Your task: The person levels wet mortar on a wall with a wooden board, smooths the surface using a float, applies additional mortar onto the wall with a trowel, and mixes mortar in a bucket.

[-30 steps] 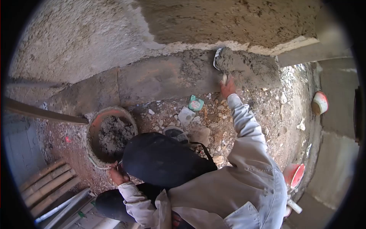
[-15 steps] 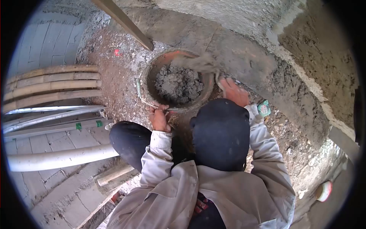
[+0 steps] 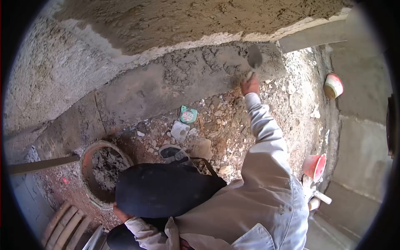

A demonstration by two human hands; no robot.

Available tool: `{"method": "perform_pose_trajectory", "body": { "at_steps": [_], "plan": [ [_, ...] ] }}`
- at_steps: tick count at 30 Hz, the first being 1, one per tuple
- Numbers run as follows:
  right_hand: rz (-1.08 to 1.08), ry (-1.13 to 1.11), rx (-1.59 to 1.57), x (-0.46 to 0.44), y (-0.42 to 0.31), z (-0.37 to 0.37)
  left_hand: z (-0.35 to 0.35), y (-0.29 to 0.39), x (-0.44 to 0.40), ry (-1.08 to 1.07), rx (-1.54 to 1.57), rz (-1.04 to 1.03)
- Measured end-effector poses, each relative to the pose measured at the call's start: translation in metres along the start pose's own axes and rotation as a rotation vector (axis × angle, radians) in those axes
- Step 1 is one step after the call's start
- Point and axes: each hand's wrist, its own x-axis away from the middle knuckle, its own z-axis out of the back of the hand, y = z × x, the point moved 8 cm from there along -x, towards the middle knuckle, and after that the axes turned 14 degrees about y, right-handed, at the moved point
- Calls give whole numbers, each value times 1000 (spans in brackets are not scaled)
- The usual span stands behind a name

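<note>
My right hand (image 3: pixel 250 86) is closed round the handle of a trowel (image 3: pixel 254 56) at the far right end of a grey, mortar-smeared strip (image 3: pixel 129 102) along the wall's foot. The blade is over rough mortar; whether it touches cannot be told. At lower left, a round bucket (image 3: pixel 86 160) holds lumpy grey mortar (image 3: pixel 107 168). My left hand (image 3: pixel 121 213) grips its near rim, with the fingers partly hidden by my dark-clothed knee.
A green tape measure (image 3: pixel 188 115) lies on the rubble beside a pale stone block (image 3: pixel 180 131). A wooden bar (image 3: pixel 43 164) reaches the bucket's left side. Red-and-white containers (image 3: pixel 333 86) stand at right. Wet plaster (image 3: pixel 200 21) covers the wall above; bamboo poles (image 3: pixel 64 225) lie lower left.
My view has turned right. My right hand and the trowel have gone from the bucket to the strip's right end. My left hand has stayed at the bucket rim.
</note>
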Motion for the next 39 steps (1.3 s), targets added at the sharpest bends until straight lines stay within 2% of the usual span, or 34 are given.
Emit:
{"method": "perform_pose_trajectory", "body": {
  "at_steps": [1,3,5,7,11,13,14,17,20,21,22,23,25,27,29,30,33,35,37,39],
  "plan": [
    [-121,-72,132,-31,35,0,0,-1,-2,2,1,-13],
    [-205,43,214,-91,113,-6,-2,-1,-5,-5,-3,-29],
    [-156,39,333,-128,144,2,-6,-2,-4,-10,-7,-37],
    [-137,-165,372,-160,183,-33,-4,-2,-2,-1,-17,-44],
    [-185,-267,171,-137,148,-88,-3,-3,3,11,-52,-50],
    [-39,-287,190,-86,77,-67,-6,-2,4,4,-67,-50],
    [145,-319,148,-66,55,-67,-9,-2,4,2,-71,-53],
    [211,-274,-24,-34,54,-44,-10,-3,7,1,-86,-52],
    [-96,-112,112,-73,84,17,-11,-10,11,3,-89,-34],
    [-162,-66,146,-99,124,13,-11,-11,11,4,-96,-38],
    [-27,-59,296,-135,167,-2,-10,-13,12,3,-97,-35],
    [-27,-53,414,-160,210,-1,-9,-16,14,7,-96,-30],
    [-225,-253,533,-195,248,1,-3,-21,18,20,-89,-24],
    [-266,-208,323,-215,273,-21,7,-26,23,21,-98,-15],
    [-318,-209,-97,-202,228,-25,12,-31,28,27,-101,-15],
    [-430,-365,-148,-196,205,-34,14,-31,29,30,-107,-15],
    [139,-342,-119,-191,147,-91,17,-33,33,24,-108,-23],
    [210,-243,121,-150,97,-80,19,-35,34,21,-107,-34],
    [98,-317,-346,-121,131,-161,19,-37,33,15,-99,-44],
    [251,-309,20,-56,-3,-57,20,-40,29,7,-106,-65]
  ]
}}
